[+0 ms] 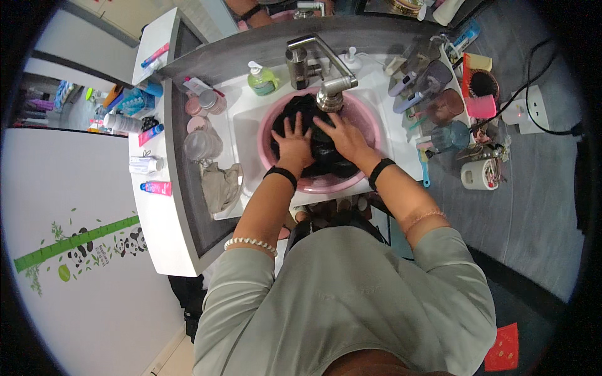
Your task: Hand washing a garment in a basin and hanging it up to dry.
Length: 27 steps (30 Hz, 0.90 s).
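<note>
A pink plastic basin (264,157) stands in the white sink (244,136), with wet black cloth (329,155) bunched inside it. My left hand (295,143) lies on the cloth at the left, palm down with its fingers spread. On the right, my right hand (347,138) rests on the cloth too, its fingers apart and pointing up and left, close to the tap head. The metal tap (336,87) reaches over the basin from behind. Some water shows at the basin's right side; whether water is running cannot be told.
Behind the basin stands a green soap pump bottle (262,81). Clear jars (202,144) and a beige cloth (221,188) lie left. Cups (449,136), a blue-handled brush (424,169), a pink comb (480,107) and a black cable (529,84) are at the right. A mirror rises behind.
</note>
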Each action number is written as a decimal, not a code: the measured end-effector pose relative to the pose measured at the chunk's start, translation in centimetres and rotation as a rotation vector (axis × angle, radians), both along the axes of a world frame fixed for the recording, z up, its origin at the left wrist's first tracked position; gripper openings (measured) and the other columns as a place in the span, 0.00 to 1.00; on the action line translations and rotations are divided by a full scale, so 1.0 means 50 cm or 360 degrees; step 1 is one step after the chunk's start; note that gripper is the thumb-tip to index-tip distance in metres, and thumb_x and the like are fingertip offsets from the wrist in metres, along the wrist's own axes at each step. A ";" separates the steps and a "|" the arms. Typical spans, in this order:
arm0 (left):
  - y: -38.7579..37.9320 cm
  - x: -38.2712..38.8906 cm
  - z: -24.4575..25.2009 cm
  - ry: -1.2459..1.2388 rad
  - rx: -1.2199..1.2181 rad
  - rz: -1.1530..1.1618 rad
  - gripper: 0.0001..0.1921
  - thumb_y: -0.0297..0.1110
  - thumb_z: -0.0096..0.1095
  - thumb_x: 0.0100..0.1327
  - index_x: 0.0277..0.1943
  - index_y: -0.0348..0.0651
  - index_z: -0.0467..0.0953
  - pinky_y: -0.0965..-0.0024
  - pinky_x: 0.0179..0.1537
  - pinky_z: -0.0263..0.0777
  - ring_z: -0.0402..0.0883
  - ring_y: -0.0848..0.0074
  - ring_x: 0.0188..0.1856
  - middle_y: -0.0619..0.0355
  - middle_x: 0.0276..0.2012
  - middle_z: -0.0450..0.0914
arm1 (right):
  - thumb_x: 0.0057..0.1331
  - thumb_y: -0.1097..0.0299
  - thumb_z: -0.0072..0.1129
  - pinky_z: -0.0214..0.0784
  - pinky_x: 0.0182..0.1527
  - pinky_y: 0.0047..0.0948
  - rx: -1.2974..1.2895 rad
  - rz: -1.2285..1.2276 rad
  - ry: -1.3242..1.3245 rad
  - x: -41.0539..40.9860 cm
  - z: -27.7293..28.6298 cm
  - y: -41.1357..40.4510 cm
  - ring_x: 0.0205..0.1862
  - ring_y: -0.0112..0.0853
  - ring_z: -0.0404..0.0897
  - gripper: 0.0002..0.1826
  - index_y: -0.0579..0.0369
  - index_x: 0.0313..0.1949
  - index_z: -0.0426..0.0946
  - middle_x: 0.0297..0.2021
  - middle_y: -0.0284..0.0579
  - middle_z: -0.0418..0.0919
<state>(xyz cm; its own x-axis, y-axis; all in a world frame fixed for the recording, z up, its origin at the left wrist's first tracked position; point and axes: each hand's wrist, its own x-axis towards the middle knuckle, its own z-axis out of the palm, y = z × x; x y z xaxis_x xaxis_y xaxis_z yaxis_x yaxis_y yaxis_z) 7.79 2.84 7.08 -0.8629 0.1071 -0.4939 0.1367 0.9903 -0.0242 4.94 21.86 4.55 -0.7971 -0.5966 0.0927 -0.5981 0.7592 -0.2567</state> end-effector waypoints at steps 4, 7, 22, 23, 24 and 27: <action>0.026 -0.046 -0.006 -0.0102 0.0020 0.0075 0.51 0.47 0.74 0.53 0.78 0.73 0.49 0.26 0.69 0.46 0.38 0.49 0.80 0.57 0.81 0.32 | 0.64 0.78 0.47 0.76 0.57 0.45 0.0534 -0.0106 -0.0434 -0.040 0.000 0.031 0.60 0.55 0.72 0.40 0.36 0.75 0.56 0.78 0.45 0.46; 0.036 -0.069 -0.009 -0.0186 0.0001 0.0104 0.52 0.44 0.73 0.52 0.78 0.73 0.49 0.26 0.69 0.47 0.38 0.49 0.80 0.58 0.81 0.32 | 0.67 0.74 0.45 0.70 0.63 0.47 0.0631 -0.0162 -0.0594 -0.067 -0.033 0.032 0.64 0.56 0.68 0.39 0.39 0.77 0.51 0.79 0.43 0.40; 0.026 -0.125 -0.098 -0.0378 0.0170 0.0156 0.48 0.43 0.76 0.47 0.73 0.60 0.60 0.43 0.63 0.70 0.63 0.49 0.72 0.52 0.73 0.60 | 0.73 0.66 0.42 0.65 0.66 0.49 0.0618 -0.0518 -0.1135 -0.135 0.012 0.004 0.65 0.49 0.72 0.28 0.52 0.72 0.61 0.66 0.53 0.70; 0.022 -0.116 -0.100 -0.0394 0.0176 0.0277 0.48 0.40 0.76 0.48 0.72 0.55 0.59 0.50 0.62 0.72 0.67 0.51 0.69 0.49 0.69 0.65 | 0.72 0.65 0.41 0.67 0.64 0.48 0.0406 -0.0570 -0.1109 -0.138 0.005 -0.008 0.63 0.53 0.74 0.27 0.51 0.71 0.63 0.64 0.56 0.72; 0.041 -0.124 -0.099 -0.0401 0.0198 0.0346 0.47 0.37 0.76 0.48 0.72 0.50 0.58 0.57 0.60 0.75 0.71 0.52 0.67 0.46 0.65 0.70 | 0.72 0.65 0.41 0.67 0.64 0.48 0.0407 -0.0602 -0.1087 -0.165 -0.051 0.011 0.63 0.53 0.74 0.27 0.51 0.71 0.63 0.64 0.56 0.72; 0.127 -0.138 -0.112 -0.0296 0.0214 0.0360 0.48 0.34 0.78 0.48 0.70 0.44 0.56 0.60 0.59 0.76 0.73 0.54 0.65 0.41 0.61 0.73 | 0.72 0.65 0.42 0.69 0.62 0.48 0.0150 -0.1001 -0.0969 -0.225 -0.180 0.108 0.61 0.54 0.76 0.23 0.55 0.63 0.72 0.59 0.59 0.76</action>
<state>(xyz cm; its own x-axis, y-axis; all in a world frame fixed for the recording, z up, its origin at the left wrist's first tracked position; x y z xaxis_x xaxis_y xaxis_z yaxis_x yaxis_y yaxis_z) 0.90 9.17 1.46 -0.7687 -0.0022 -0.6396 -0.0973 0.9888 0.1135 -6.29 27.24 -4.47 -0.8757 -0.0142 -0.4826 0.1582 0.9360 -0.3146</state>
